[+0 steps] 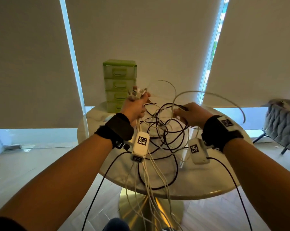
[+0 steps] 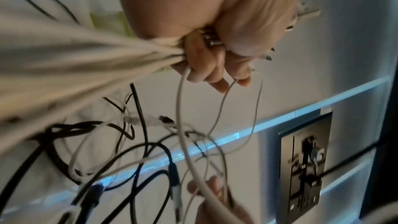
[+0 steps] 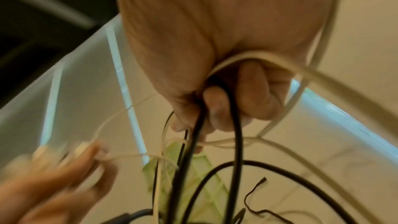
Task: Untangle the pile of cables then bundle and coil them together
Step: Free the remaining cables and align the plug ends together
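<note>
While fisted round cables [image 1: 164, 130], both hands: left [image 1: 135, 106], right [image 1: 191, 114].

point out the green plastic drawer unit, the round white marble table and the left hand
green plastic drawer unit [image 1: 119, 84], head view, second drawer front
round white marble table [image 1: 207, 184], head view, bare top near front rim
left hand [image 1: 135, 108], head view, back of hand

Smooth white and black rubbery cables [image 1: 164, 130], glossy marbled tabletop [image 1: 199, 185], brushed brass base [image 1: 137, 209], translucent green plastic drawers [image 1: 119, 84].
</note>
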A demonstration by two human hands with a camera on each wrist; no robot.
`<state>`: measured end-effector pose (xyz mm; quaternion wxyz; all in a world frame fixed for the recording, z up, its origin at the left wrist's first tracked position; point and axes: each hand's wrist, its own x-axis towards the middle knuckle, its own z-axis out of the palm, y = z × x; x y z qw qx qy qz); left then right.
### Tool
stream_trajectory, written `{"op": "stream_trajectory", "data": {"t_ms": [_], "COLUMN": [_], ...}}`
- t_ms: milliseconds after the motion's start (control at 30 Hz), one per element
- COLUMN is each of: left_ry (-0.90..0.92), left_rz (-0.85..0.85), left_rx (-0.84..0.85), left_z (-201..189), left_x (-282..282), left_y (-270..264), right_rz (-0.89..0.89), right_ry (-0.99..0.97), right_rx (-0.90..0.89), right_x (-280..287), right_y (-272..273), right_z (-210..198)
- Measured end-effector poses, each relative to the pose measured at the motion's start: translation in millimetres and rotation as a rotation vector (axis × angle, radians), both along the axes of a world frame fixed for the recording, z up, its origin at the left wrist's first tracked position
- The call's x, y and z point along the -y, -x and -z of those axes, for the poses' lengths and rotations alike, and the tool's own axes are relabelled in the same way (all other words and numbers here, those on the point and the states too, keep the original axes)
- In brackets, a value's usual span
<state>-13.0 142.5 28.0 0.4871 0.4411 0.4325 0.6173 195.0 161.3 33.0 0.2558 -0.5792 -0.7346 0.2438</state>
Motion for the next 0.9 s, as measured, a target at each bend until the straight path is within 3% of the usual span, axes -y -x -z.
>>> {"op": "stream_trajectory", "data": {"t_ms": [100, 200, 267, 333, 433, 500, 600, 667, 733, 833, 900], "left_ry": [0.035, 0.042, 0.054, 0.069, 0.065, 0.05, 0.005, -0.022, -0.034, -0.018, -0.011], "left_rz": [-0.053, -0.09, -0.119, -0.133, -0.105, -0.07, 0.013, 0.069, 0.089, 0.111, 0.142], "left_rx": [0.181, 0.184, 0.177, 0.165, 0.179, 0.198, 0.245, 0.254, 0.212, 0.036, -0.171], "left_z": [-7, -13, -14, -14, -17, -20, -25, -26, -27, -22, -17], "left_x": [1, 2, 1, -2, -4, -2, 2, 3, 5, 7, 9], "left_y": [17, 25, 24, 21, 17, 16, 17, 21, 24, 23, 14], "right_rz": [0.2, 0.349, 0.341, 0.227, 0.002, -0.103, -0.178, -0.14, -0.045, -0.075, -0.148], "right_ry": [0.044, -0.012, -0.106, -0.321, -0.849, -1.021, -0.75, -0.543, -0.514, -0.485, -0.421], "right_rx": [-0.095, -0.2, -0.227, -0.068, 0.272, 0.432, 0.424, 0.268, 0.104, -0.06, -0.165], "right_x": [-13, -22, -24, -18, 3, 8, 2, -4, -10, -11, -4], "right_y": [-20, -31, -24, -7, 21, 30, 34, 32, 29, 33, 41], "right_z": [3, 7, 8, 12, 21, 27, 30, 26, 20, 1, -15]}}
